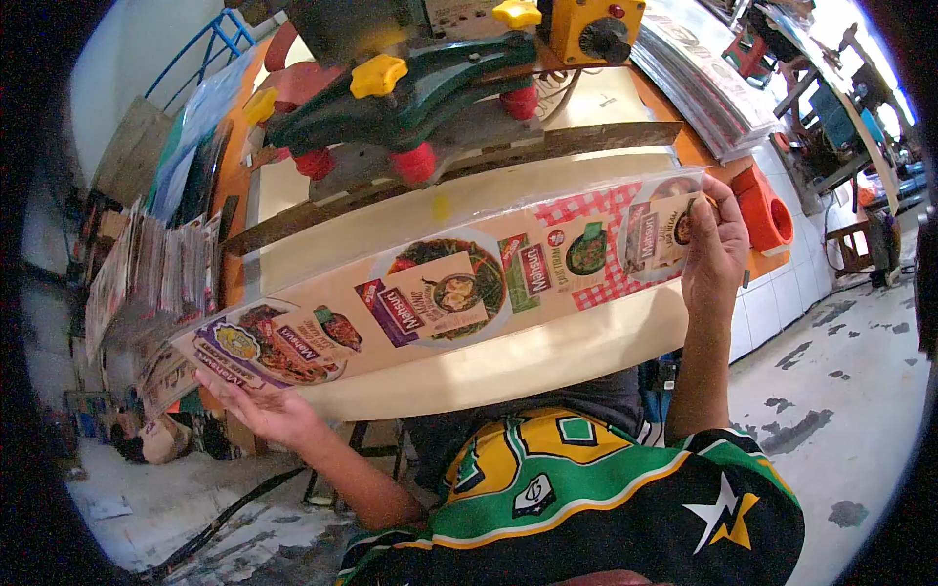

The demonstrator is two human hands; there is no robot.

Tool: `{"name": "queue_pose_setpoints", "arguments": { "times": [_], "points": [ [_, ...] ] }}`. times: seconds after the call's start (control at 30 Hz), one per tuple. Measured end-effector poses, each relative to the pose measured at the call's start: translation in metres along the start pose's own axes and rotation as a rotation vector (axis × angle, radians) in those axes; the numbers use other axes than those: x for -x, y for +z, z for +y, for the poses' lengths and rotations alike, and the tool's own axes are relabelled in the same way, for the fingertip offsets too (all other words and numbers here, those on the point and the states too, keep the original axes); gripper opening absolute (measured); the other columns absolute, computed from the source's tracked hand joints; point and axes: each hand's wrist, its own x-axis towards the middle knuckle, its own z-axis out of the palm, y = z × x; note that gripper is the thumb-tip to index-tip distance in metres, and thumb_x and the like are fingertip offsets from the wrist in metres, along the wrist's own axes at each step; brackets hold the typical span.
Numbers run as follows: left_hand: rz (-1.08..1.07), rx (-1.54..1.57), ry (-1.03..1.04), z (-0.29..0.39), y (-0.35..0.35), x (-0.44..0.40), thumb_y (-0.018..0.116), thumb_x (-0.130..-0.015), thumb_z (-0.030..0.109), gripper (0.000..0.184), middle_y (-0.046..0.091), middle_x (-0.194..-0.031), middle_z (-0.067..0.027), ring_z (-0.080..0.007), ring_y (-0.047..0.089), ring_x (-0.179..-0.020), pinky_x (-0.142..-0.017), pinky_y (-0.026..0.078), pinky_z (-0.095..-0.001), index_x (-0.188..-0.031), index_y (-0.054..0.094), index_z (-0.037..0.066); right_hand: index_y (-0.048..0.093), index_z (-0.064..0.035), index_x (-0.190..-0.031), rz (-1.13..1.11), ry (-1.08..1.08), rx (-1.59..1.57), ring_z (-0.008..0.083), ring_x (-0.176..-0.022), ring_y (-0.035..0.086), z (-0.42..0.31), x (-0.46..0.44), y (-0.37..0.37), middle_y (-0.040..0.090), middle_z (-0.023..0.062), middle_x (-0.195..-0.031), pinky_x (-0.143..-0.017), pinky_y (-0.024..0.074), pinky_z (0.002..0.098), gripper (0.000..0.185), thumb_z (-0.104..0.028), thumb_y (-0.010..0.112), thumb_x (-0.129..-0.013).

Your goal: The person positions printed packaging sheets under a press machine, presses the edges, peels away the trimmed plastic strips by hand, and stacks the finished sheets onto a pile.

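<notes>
A long printed plastic strip (528,288) with food pictures and "Mahsuri" labels stretches slantwise between my two hands, its right end higher in view. My left hand (264,408) holds the lower left end, with fingertips at the strip's near edge and part of the fingers hidden beneath it. At the other end, my right hand (718,244) pinches the strip, thumb on the printed face and fingers curled behind the edge. Under the strip lies a pale yellow board (508,376). Just right of my right hand sits a red-orange tape dispenser-like block (762,215) with a round hole.
A dark green machine bar (440,98) with yellow knobs and red feet stands beyond the strip. A yellow control box (596,29) with a black dial is behind it. Stacked printed sheets lie at left (161,273) and a clear-wrapped stack (703,88) at back right.
</notes>
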Motion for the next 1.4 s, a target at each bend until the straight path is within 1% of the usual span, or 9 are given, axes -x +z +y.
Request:
{"name": "queue_pose_setpoints", "arguments": {
  "times": [0.17, 0.23, 0.47, 0.63, 0.83, 0.93, 1.07, 1.17, 1.4],
  "points": [
    [0.082, 0.135, -0.132, -0.009, -0.014, -0.007, 0.052, -0.107, 0.021, 0.063, 0.03, -0.169, -0.0139, -0.0267, 0.033, -0.154, -0.127, 0.027, -0.0433, -0.163, 0.029, 0.002, 0.058, 0.0024, -0.127, 0.015, 0.003, 0.061, 0.0149, -0.104, 0.072, 0.004, 0.0, -0.009, 0.072, 0.0118, -0.114, -0.091, 0.0594, 0.0293, 0.026, -0.014, 0.06, -0.107],
    [0.169, 0.229, -0.24, -0.015, -0.021, -0.009, 0.057, -0.106, 0.03, 0.06, 0.047, -0.159, -0.0148, -0.0303, 0.047, -0.144, -0.12, 0.037, -0.0475, -0.158, 0.042, 0.005, 0.059, 0.0022, -0.126, 0.005, -0.003, 0.042, 0.0149, -0.103, 0.072, 0.002, -0.001, -0.008, 0.072, 0.0117, -0.114, -0.091, 0.0594, 0.0293, 0.025, -0.014, 0.061, -0.107],
    [0.195, 0.306, -0.341, -0.015, -0.028, -0.006, 0.055, -0.106, 0.03, 0.061, 0.047, -0.16, -0.0132, -0.0296, 0.048, -0.143, -0.12, 0.037, -0.046, -0.159, 0.039, 0.005, 0.064, -0.0016, -0.118, 0.057, 0.002, 0.042, 0.0076, -0.092, 0.064, -0.01, 0.004, 0.009, 0.071, 0.0043, -0.105, -0.081, 0.0502, 0.0228, 0.019, -0.014, 0.066, -0.104],
    [0.087, 0.311, -0.297, -0.016, -0.031, -0.008, 0.054, -0.107, 0.024, 0.057, 0.051, -0.155, -0.0137, -0.0234, 0.056, -0.134, -0.101, 0.054, -0.0321, -0.158, 0.039, 0.003, 0.065, -0.0021, -0.117, 0.071, 0.019, 0.064, 0.0058, -0.089, 0.062, -0.009, 0.005, 0.008, 0.069, 0.0019, -0.101, -0.077, 0.0486, 0.0216, 0.018, -0.015, 0.067, -0.104],
    [0.164, 0.251, -0.317, -0.012, -0.02, -0.009, 0.061, -0.104, 0.018, 0.054, 0.058, -0.147, -0.0102, -0.0092, 0.063, -0.099, -0.071, 0.053, -0.0203, -0.155, 0.047, 0.007, 0.065, -0.0017, -0.117, 0.087, 0.04, 0.028, 0.0061, -0.09, 0.062, -0.01, 0.003, 0.007, 0.069, 0.0025, -0.102, -0.078, 0.049, 0.0217, 0.019, -0.015, 0.068, -0.103],
    [0.155, 0.265, -0.328, -0.022, -0.036, -0.014, 0.064, -0.103, 0.017, 0.052, 0.062, -0.142, -0.01, -0.0075, 0.061, -0.095, -0.065, 0.05, -0.0199, -0.152, 0.051, 0.007, 0.065, -0.0017, -0.117, 0.075, 0.04, 0.034, 0.0068, -0.091, 0.062, -0.009, 0.003, 0.005, 0.069, 0.0024, -0.102, -0.08, 0.0493, 0.0224, 0.02, -0.016, 0.068, -0.103],
    [0.167, 0.201, -0.311, -0.026, -0.058, -0.022, 0.066, -0.102, 0.016, 0.052, 0.065, -0.138, -0.0097, -0.0069, 0.061, -0.095, -0.066, 0.05, -0.0203, -0.151, 0.053, 0.007, 0.066, -0.0021, -0.117, 0.053, 0.018, 0.065, 0.0072, -0.091, 0.062, -0.007, 0.004, 0.008, 0.07, 0.0025, -0.103, -0.08, 0.0491, 0.0226, 0.021, -0.017, 0.069, -0.103],
    [0.061, 0.116, -0.371, -0.023, -0.07, -0.028, 0.067, -0.103, 0.017, 0.052, 0.061, -0.142, -0.0147, -0.019, 0.06, -0.125, -0.103, 0.049, -0.0299, -0.149, 0.049, 0.002, 0.065, -0.0025, -0.117, 0.049, -0.01, 0.113, 0.0074, -0.091, 0.062, -0.008, 0.002, 0.01, 0.07, 0.0032, -0.104, -0.079, 0.0489, 0.0228, 0.021, -0.017, 0.069, -0.103],
    [0.038, -0.056, -0.306, -0.016, -0.066, -0.034, 0.068, -0.103, 0.017, 0.041, 0.063, -0.135, -0.0123, -0.0199, 0.061, -0.121, -0.104, 0.05, -0.0302, -0.138, 0.055, 0.001, 0.062, -0.0028, -0.121, -0.004, -0.108, 0.152, 0.0107, -0.091, 0.065, -0.008, 0.001, 0.01, 0.071, 0.0059, -0.106, -0.08, 0.0518, 0.0267, 0.019, -0.01, 0.066, -0.103]
  ]
}}
